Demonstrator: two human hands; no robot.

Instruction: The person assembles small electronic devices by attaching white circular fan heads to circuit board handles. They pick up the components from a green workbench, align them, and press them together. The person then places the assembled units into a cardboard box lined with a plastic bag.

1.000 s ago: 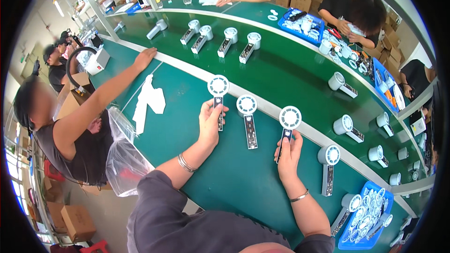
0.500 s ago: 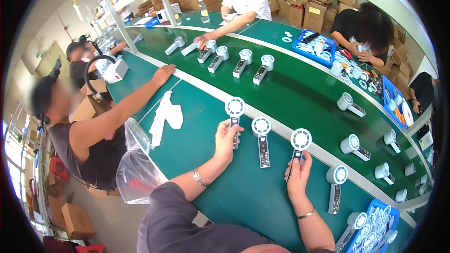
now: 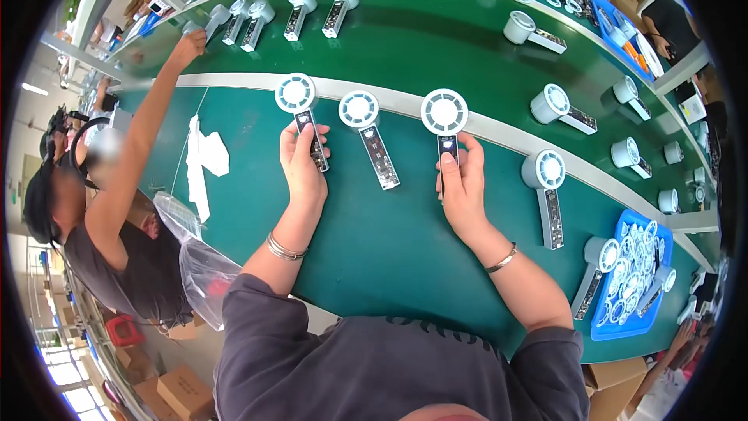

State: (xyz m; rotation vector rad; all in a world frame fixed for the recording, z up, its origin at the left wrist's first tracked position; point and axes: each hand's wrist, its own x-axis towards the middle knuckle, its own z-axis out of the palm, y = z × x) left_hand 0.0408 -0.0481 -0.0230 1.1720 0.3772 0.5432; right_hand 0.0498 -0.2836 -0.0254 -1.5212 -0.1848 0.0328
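My left hand [image 3: 305, 168] grips a handheld fan [image 3: 295, 93] by its handle, thumb pressed on the exposed dark circuit board. In my right hand [image 3: 465, 187] is a second handheld fan [image 3: 444, 113], its round white slotted head upward and its handle between thumb and fingers. Between my hands a third fan [image 3: 379, 157] lies on the green tabletop [image 3: 374, 242], touched by neither. Another fan [image 3: 552, 218] with its circuit board showing lies to the right of my right hand.
A blue tray [image 3: 604, 331] of white ring parts stands at the right, with fans beside and on it. Beyond a pale rail [image 3: 405, 101], several fans lie on the green belt [image 3: 421, 39]. A co-worker's arm [image 3: 144, 132] reaches across at the left, near a white cloth [image 3: 204, 160].
The view has tilted down and shifted. The left co-worker's hand has moved from the rail to a fan on the belt; the far person's hand has drawn back from the fans. I still hold both fans.
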